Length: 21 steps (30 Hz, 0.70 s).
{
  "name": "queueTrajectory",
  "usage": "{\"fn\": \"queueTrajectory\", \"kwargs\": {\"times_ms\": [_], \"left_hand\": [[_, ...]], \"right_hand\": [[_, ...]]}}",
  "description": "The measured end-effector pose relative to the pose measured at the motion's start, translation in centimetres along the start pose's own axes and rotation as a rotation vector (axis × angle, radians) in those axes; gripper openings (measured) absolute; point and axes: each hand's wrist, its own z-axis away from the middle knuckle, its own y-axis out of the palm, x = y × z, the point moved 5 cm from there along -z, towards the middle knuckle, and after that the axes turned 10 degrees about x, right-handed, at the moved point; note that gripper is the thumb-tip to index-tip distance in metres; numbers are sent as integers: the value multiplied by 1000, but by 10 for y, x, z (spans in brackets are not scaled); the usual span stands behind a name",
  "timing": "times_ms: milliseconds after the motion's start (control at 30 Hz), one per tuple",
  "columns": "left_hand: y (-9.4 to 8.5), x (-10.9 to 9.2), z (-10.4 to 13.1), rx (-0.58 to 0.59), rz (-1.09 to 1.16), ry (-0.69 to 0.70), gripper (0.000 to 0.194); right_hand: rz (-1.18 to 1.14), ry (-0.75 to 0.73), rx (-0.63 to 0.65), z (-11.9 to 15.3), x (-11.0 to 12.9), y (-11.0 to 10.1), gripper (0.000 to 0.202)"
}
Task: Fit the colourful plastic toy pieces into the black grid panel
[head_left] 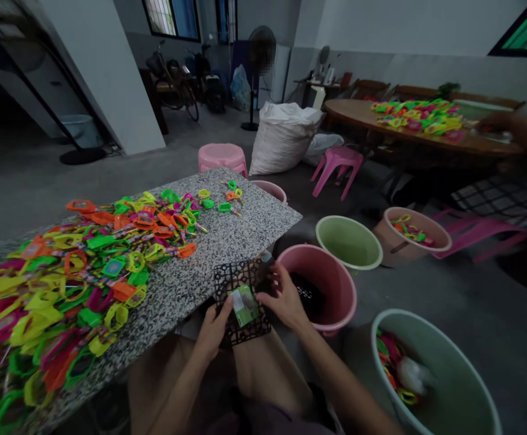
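Lying on black grid (258, 327), green packet (244, 307), left grip (214, 328) clamping its left edge, right grip (287, 298) half-curled opposite, hold unclear.

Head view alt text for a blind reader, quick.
Left hand and right hand are at a green packet over a black grid, above bare legs. A speckled table to the left holds heaped bright plastic pieces; buckets stand right.

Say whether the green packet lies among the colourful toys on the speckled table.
No, the green packet is over the black grid, between the left hand and right hand.
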Motion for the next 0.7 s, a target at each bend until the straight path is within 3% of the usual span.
{"fn": "queueTrajectory", "kwargs": {"times_ms": [33, 100, 167, 233, 400, 533, 600, 700], "left_hand": [[2, -1, 3, 38, -23, 28, 58], [0, -4, 8, 65, -50, 59, 62], [-7, -6, 13, 41, -56, 75, 63], [-16, -6, 15, 17, -54, 84, 62], [-36, 3, 16, -43, 26, 49, 55], [-44, 5, 17, -30, 128, 25, 50], [-52, -7, 18, -20, 100, 105, 48], [-74, -37, 24, -105, 11, 350, 52]], "right_hand": [[-115, 6, 51, -4, 12, 15, 78], [-331, 69, 139, -12, 28, 37, 61], [-509, 144, 206, -17, 34, 50, 41], [-593, 169, 250, -18, 36, 57, 34], [-457, 88, 267, -13, 40, 66, 35], [-399, 74, 375, -3, 51, 76, 34], [-326, 21, 400, -4, 60, 78, 32], [-70, -160, 243, -22, 72, 74, 27]]}}
